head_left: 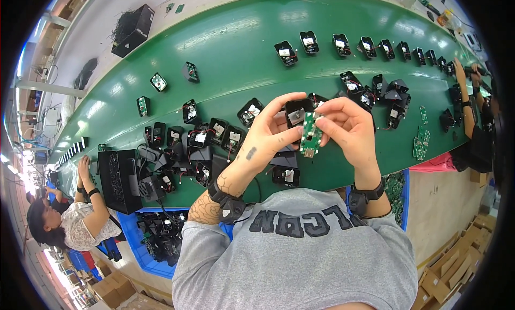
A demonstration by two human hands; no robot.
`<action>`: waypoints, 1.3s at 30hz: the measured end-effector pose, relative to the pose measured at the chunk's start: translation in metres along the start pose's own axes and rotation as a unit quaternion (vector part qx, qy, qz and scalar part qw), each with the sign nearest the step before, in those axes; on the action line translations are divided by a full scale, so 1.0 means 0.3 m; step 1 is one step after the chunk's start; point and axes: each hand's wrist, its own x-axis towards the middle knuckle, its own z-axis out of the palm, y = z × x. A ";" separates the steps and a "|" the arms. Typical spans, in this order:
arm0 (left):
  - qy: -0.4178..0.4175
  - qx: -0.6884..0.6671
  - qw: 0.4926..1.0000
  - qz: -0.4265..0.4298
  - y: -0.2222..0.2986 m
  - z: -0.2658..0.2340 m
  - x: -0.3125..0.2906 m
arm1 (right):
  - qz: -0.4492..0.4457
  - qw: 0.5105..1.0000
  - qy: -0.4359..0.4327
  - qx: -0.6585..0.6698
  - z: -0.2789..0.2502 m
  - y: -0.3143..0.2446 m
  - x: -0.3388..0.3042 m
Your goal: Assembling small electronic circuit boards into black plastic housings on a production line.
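Note:
My left hand is closed around a black plastic housing, with its open side facing up. A green circuit board stands upright in front of the housing, a metal connector at its lower end. The fingers of my right hand pinch this board near its upper right edge, while my left thumb touches its left side. Whether the board is wired to the housing is hidden by my fingers. Just left of my hands, several black housings with white parts and red wires lie on the green table.
Along the far side runs a row of housings. Loose circuit boards lie at the right. A black bin stands at the left, and blue crates sit below the table edge. Co-workers' arms reach in from both sides.

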 end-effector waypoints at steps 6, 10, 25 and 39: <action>0.003 0.026 0.999 0.019 0.009 0.022 -0.005 | 0.022 0.999 0.031 0.007 -0.009 -0.018 -0.006; -0.004 0.017 1.000 0.022 0.001 0.020 0.001 | 0.035 0.999 0.020 -0.013 0.010 -0.025 -0.022; -0.050 -0.047 0.998 0.010 -0.003 0.067 -0.032 | -0.138 0.961 0.074 -0.230 0.004 -0.026 -0.021; -0.043 -0.073 0.996 0.004 -0.007 0.108 -0.038 | -0.389 0.798 0.129 -0.442 -0.032 -0.035 -0.007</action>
